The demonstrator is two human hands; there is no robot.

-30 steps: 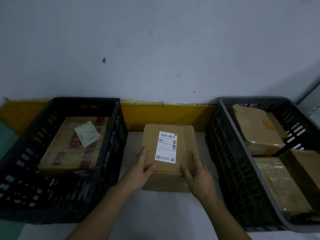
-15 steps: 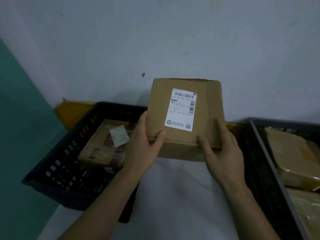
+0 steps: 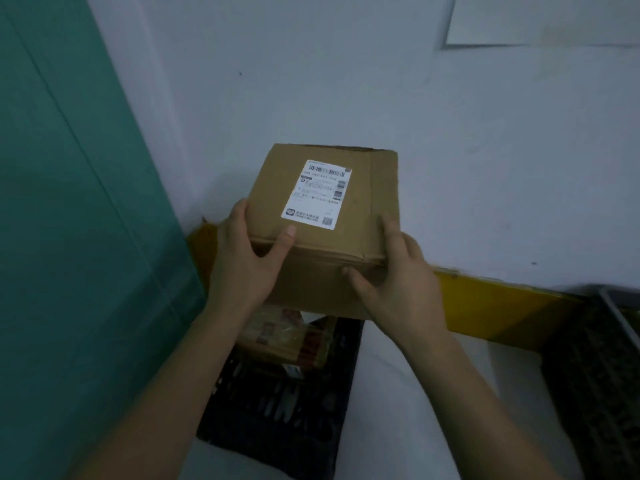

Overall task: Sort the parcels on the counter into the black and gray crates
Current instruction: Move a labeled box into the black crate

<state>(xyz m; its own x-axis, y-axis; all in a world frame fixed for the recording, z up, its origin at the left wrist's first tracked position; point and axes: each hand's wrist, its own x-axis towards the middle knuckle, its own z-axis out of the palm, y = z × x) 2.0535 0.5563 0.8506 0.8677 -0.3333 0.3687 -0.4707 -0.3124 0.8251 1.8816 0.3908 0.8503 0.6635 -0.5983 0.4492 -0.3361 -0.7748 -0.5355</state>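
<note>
a person holds a brown cardboard parcel (image 3: 325,216) in the air with both hands, directly above the black crate (image 3: 277,410), which serves here as the fixed reference. the left hand (image 3: 247,258) wraps the parcel's near left corner, thumb laid over the top face and fingers along the side; the right hand (image 3: 398,275) clasps the near right corner, fingers up the right edge and thumb pressed against the front face. a white shipping label (image 3: 317,194) with barcodes sits on the parcel's top face, tilted toward the camera. inside the black crate, under the raised parcel, lies another parcel (image 3: 287,337) bound with reddish printed tape, partly hidden by the left forearm. to the right of the black crate runs a strip of white counter (image 3: 433,393), and farther right, at the frame's edge, stands the gray crate (image 3: 602,358), its contents not visible. behind both crates a yellow band (image 3: 491,306) lines the foot of the pale wall (image 3: 346,81); to the left of the black crate rises a teal panel (image 3: 69,237).
</note>
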